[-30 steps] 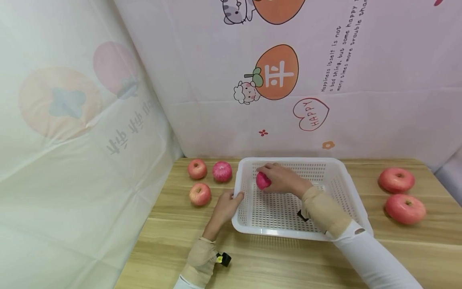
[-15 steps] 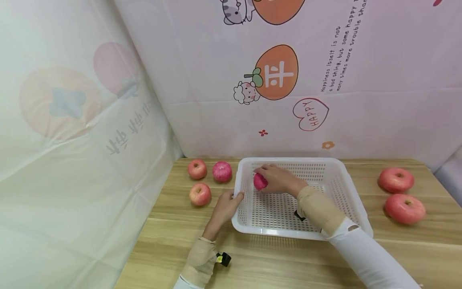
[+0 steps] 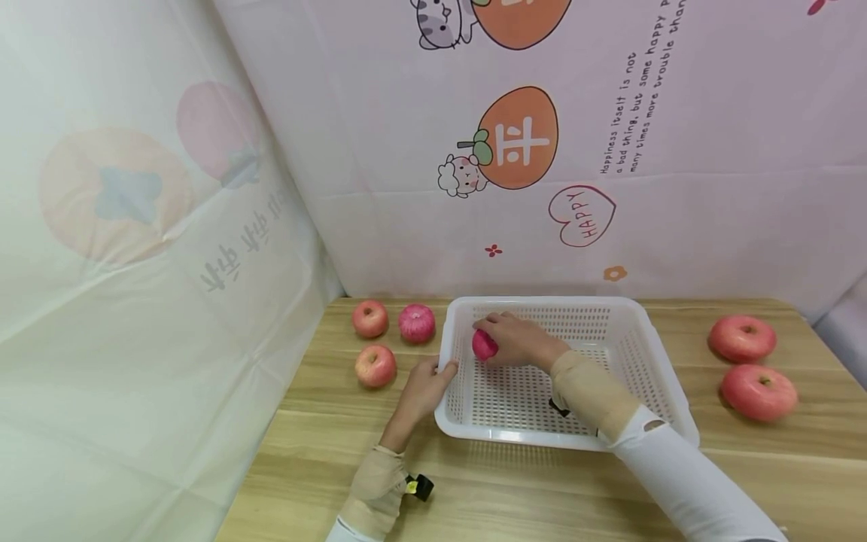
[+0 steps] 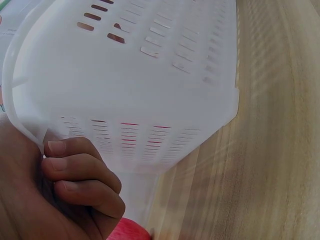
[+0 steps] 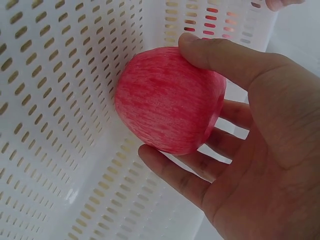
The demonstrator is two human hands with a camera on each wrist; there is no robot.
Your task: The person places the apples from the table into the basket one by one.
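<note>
Right hand (image 3: 518, 340) curling thumb and fingers round a red apple (image 3: 484, 345), holding it low inside the white basket (image 3: 630, 320), close against the far-left corner of the perforated wall; in the right wrist view, apple (image 5: 170, 100) sitting just left of the palm, thumb over its top, fingers (image 5: 175, 175) cupping beneath, slotted wall just beyond it. No long axis to speak of, the fruit being round. Left hand (image 3: 423, 388) gripping the basket's near-left rim, fingers (image 4: 82, 172) curling against the outer wall, steadying it on the bench (image 3: 515, 489). Lying outside the basket: three apples (image 3: 375, 365) at left, nearer the left hand, and two larger apples (image 3: 759, 391) well apart at right. Nothing else showing within the basket; only its own walls crowding the held fruit. Printed cloth backdrop (image 3: 609, 135) hanging behind.
</note>
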